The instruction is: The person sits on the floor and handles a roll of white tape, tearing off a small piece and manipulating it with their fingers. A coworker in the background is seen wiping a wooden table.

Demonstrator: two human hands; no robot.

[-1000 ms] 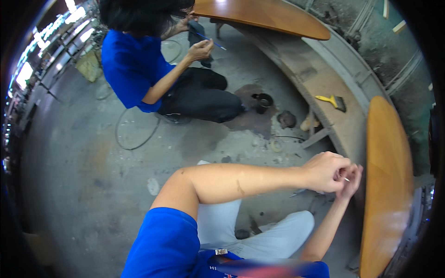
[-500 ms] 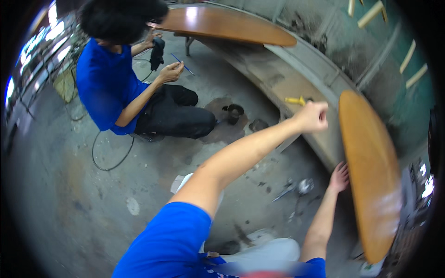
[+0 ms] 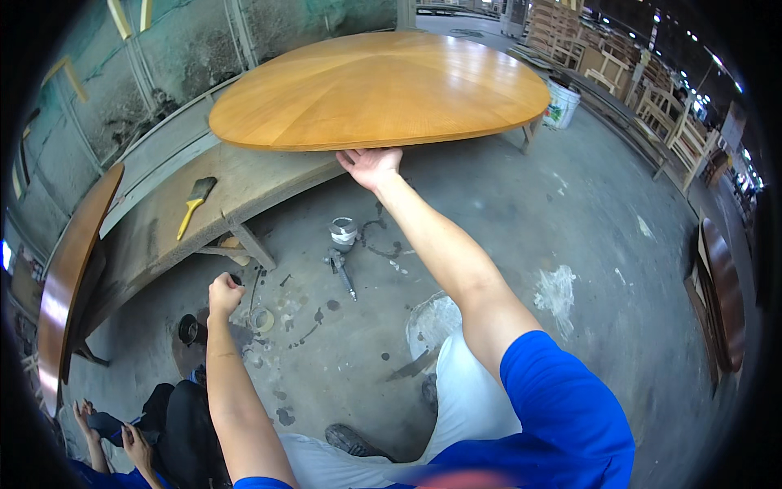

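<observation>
A large rounded wooden tabletop, glossy and orange-brown with wedge-shaped grain panels, rests on a long low bench. My right hand reaches forward, palm up, and holds the tabletop's near edge from beneath; its fingertips are partly hidden under the rim. My left hand is closed in a fist over the floor, left of the right arm. Whatever the fist may hold is hidden. Farther left on the bench lies a paintbrush with a yellow handle and dark bristles.
On the floor are a spray gun with a cup, a black cup and a small jar. Another brown tabletop stands at the far left. A co-worker's hands show lower left. A white bucket stands beyond the bench.
My view has swung right, bringing the tabletop to the middle and the co-worker to the lower left. The right hand now reaches beneath the rim, palm up; the left stays closed.
</observation>
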